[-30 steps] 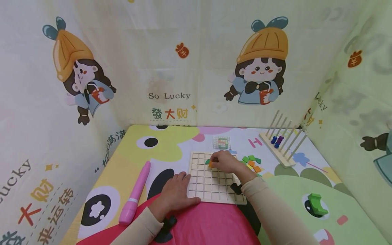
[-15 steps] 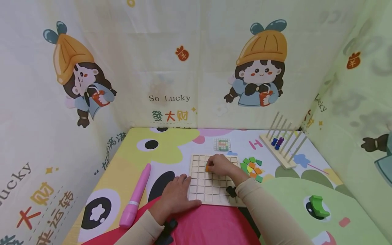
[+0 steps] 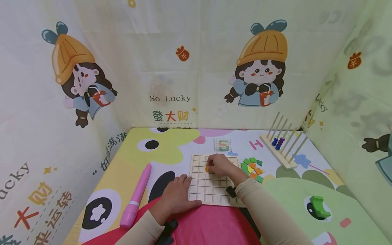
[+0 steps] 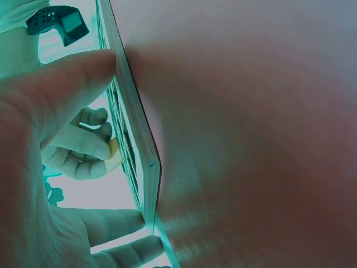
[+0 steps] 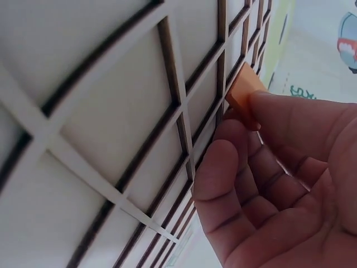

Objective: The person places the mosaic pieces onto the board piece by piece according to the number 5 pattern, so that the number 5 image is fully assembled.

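Observation:
A wooden grid board [image 3: 204,188] lies on the table before me. My right hand [image 3: 221,165] is over the board's upper part and pinches an orange square tile [image 5: 243,94] between thumb and fingers. In the right wrist view the tile is tilted, one edge at a grid cell. My left hand [image 3: 176,195] rests at the board's lower left corner. Its straight thumb [image 4: 92,66] touches the front edge, and its other fingers lie along the left side. The right hand hides part of the grid.
Several green, orange and yellow tiles [image 3: 251,167] lie right of the board. Behind it is a small pattern card [image 3: 222,144]. A wooden peg rack [image 3: 280,151] with beads stands back right. A pink wand-like object [image 3: 134,199] lies left; a green block [image 3: 320,206] sits right.
My right hand has moved slightly left and down over the board with the orange tile, then stayed nearly still. The left hand has kept its place at the corner.

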{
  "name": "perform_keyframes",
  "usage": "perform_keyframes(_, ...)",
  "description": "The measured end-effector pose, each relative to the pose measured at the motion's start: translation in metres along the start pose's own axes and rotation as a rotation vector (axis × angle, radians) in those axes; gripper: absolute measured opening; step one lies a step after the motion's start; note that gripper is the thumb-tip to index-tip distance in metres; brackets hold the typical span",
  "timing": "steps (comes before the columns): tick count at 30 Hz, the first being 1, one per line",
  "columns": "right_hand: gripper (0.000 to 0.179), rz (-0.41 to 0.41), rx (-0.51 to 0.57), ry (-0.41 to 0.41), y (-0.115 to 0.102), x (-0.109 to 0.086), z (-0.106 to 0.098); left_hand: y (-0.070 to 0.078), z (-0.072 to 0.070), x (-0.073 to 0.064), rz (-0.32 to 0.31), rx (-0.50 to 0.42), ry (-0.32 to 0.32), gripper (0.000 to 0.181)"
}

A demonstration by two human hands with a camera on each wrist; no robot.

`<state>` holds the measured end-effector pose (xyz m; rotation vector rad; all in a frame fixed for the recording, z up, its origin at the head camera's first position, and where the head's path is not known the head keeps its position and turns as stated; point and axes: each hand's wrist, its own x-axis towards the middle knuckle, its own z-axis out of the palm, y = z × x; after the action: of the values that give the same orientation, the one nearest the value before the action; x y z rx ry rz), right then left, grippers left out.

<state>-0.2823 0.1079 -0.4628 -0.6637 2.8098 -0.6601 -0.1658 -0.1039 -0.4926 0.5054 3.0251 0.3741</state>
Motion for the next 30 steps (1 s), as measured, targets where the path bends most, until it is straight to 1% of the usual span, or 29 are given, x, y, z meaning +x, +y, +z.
perform_keyframes(5,0.005,0.002,-0.054,0.003,-0.001,0.001,0.002,0.000,0.002,0.000,-0.004,-0.003,0.002,0.100)
perform_keyframes(11,0.006,-0.002,-0.084,0.005,-0.002,0.003,0.004,0.000,0.003,0.001,0.002,0.010,0.013,0.100)
perform_keyframes(18,0.008,-0.038,-0.107,0.034,0.000,0.003,0.007,0.000,0.003,0.000,0.003,0.007,0.013,0.100)
perform_keyframes(21,0.006,-0.042,-0.091,0.041,0.000,0.000,0.006,0.000,0.003,0.000,-0.001,0.001,0.011,0.100)
perform_keyframes(24,0.003,-0.036,-0.045,0.040,0.002,-0.004,0.004,0.000,0.003,0.000,-0.004,0.000,0.009,0.100)
perform_keyframes(28,0.005,-0.037,0.034,0.048,0.008,-0.015,-0.002,0.002,0.003,0.000,-0.008,-0.010,0.004,0.100)
perform_keyframes(30,0.008,-0.036,0.053,0.056,0.013,-0.020,-0.006,0.003,0.002,0.000,-0.010,-0.018,0.003,0.100)
